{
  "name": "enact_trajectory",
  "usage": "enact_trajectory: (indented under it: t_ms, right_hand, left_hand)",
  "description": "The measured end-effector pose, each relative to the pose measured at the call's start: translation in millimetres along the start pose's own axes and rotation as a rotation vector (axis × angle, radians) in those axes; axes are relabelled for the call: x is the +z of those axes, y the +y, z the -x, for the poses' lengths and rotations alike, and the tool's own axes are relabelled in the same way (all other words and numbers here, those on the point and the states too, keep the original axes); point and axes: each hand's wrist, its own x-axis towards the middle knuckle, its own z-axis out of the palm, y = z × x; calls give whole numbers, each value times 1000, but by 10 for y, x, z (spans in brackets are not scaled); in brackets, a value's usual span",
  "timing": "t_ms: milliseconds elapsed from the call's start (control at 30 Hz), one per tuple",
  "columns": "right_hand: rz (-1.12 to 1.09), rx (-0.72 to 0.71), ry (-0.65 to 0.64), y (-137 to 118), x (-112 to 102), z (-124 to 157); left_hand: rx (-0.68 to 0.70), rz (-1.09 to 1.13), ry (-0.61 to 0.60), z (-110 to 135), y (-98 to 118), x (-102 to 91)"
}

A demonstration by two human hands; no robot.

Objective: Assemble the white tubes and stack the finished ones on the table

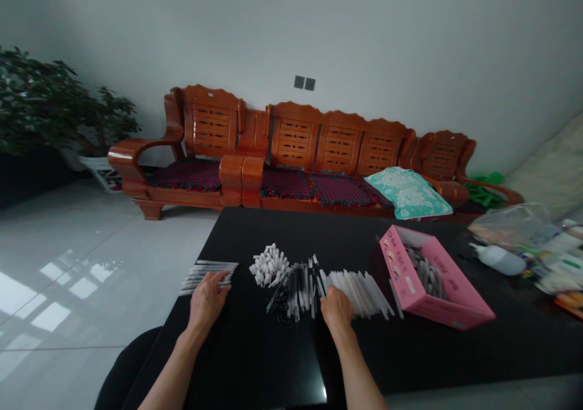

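Note:
My left hand (207, 302) rests on a row of white pen tubes (207, 274) laid side by side at the left edge of the black table (255, 361); its fingers lie bent over the tubes. My right hand (336, 308) sits at the near edge of a pile of black and white pen parts (298, 285), fingers curled into the pile; what they grip is hidden. A heap of small white caps (269, 264) lies behind the pile. A fan of white tubes (362, 288) spreads to the right of my right hand.
A pink cardboard box (437, 304) holding several grey tubes stands on the right. Further right are a white squeeze bottle (498, 258), a clear plastic bag (514, 225) and packets. A wooden sofa set (291, 155) and potted plants (50, 103) stand beyond the table.

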Motion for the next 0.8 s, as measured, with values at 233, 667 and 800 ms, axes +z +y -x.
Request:
enact_trajectory:
  t_ms: [233,667,800]
  right_hand:
    - [-76,-1,14,4,-92,12]
    - [-1337,94,-184,-217,-56,-88]
    - [-1470,92,-174,-248,60,-43]
  left_hand:
    - [45,193,-102,74,394,269]
    - [112,244,-227,23,1033,508]
    - [38,79,-299,82,1045,553]
